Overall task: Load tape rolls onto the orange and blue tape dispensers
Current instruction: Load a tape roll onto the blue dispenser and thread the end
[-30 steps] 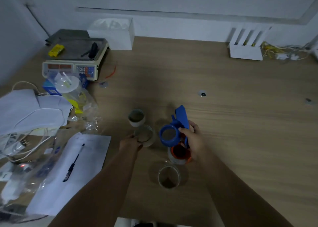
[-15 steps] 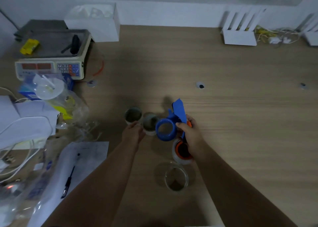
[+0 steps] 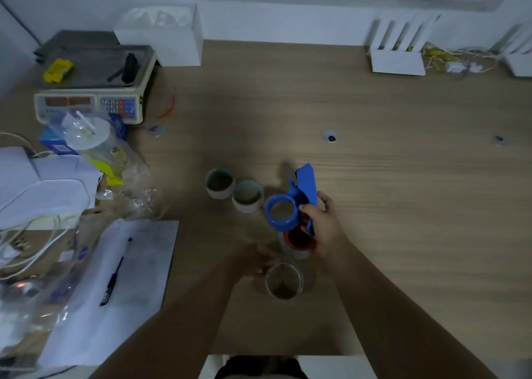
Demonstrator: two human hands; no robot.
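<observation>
Crowded along the left of the wooden table (image 3: pixel 388 234): grey digital scale (image 3: pixel 89 105) with a yellow packet (image 3: pixel 57 70) and a black object (image 3: pixel 129 69) on its pan, white tissue box (image 3: pixel 161 42) behind it, and white paper sheets (image 3: pixel 95 315) with a black pen (image 3: pixel 115 275) on top. Stood at the far right edge: white slotted rack (image 3: pixel 397 60), with tangled cables (image 3: pixel 460 62) beside it.

Gripped in right hand (image 3: pixel 324 226): blue plastic tape dispenser (image 3: pixel 283 212), fingers curled round its handle, thumb toward the ring, flat blade end tilted up and away. Showed bare table through the blue ring, so no roll on it. Sat just under that hand: orange tape dispenser (image 3: pixel 298 239), seemingly with a whitish roll round its hub, though dim light left that unsure.

Hovered left hand (image 3: pixel 253 263), smeared by motion, just beside the clear tape roll (image 3: pixel 284 281) lying flat near the table's front edge. Could not tell finger spread or contact.

Stood two pale tape rolls (image 3: pixel 219 183) (image 3: pixel 247 196) upright, touching each other, just left of the blue ring.

Held a lidded clear cup (image 3: pixel 86 134) inside a crumpled clear plastic bag (image 3: pixel 126 165) below the scale.
</observation>
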